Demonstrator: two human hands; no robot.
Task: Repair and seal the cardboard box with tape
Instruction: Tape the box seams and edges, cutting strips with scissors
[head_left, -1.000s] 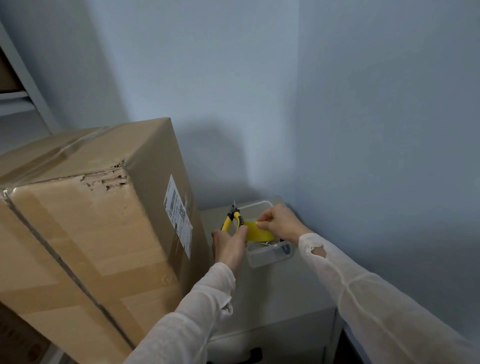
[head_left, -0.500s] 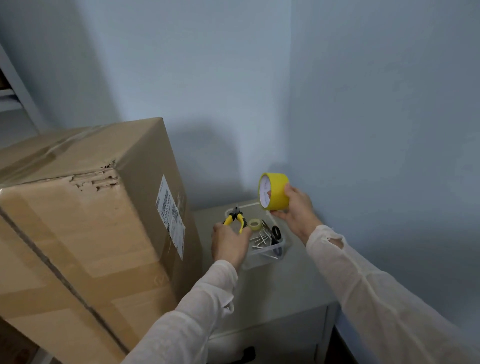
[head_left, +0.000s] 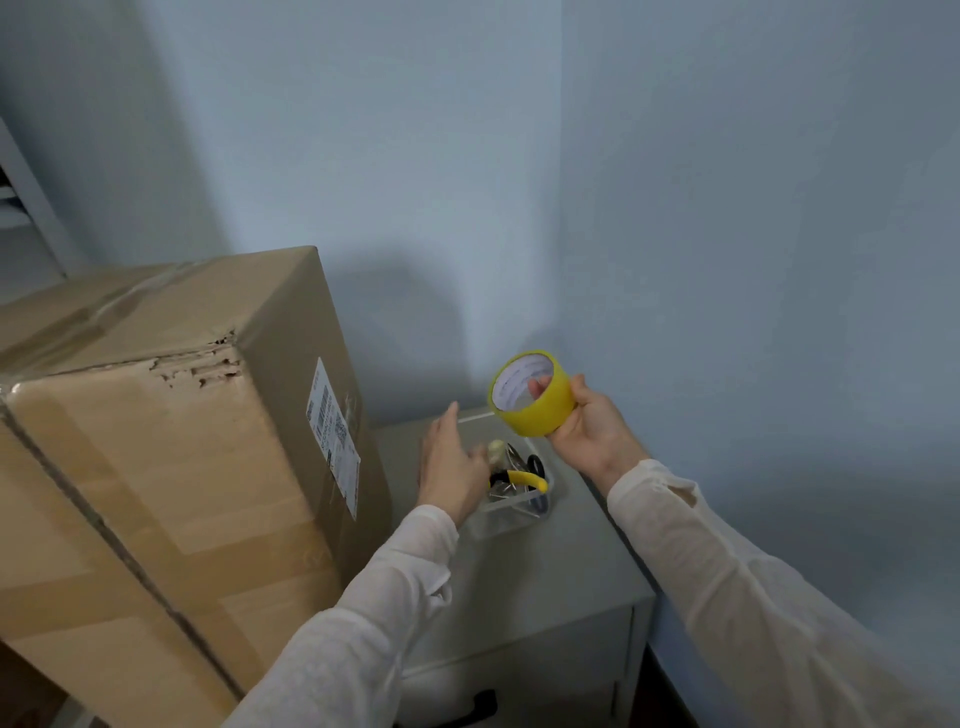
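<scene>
A large brown cardboard box (head_left: 156, 457) fills the left, taped along its seams, with a torn, crushed patch at its upper front corner and a white label on its right face. My right hand (head_left: 587, 431) grips a yellow roll of tape (head_left: 540, 405), one finger through its core, held up above a small clear plastic tray (head_left: 519, 512). My left hand (head_left: 452, 462) hovers over the tray's left side with fingers spread and holds nothing. Yellow-handled pliers (head_left: 519, 478) lie in the tray.
The tray stands on a grey cabinet (head_left: 545, 571) in the room's corner, right of the box. It also holds a small pale tape roll (head_left: 496, 449) and several metal bits. A dark drawer handle (head_left: 467, 706) shows below. Walls close in behind and to the right.
My left hand has let go of the yellow pliers, which now lie in the tray, and has opened. My right hand lifted the tape roll out of the tray and turned it.
</scene>
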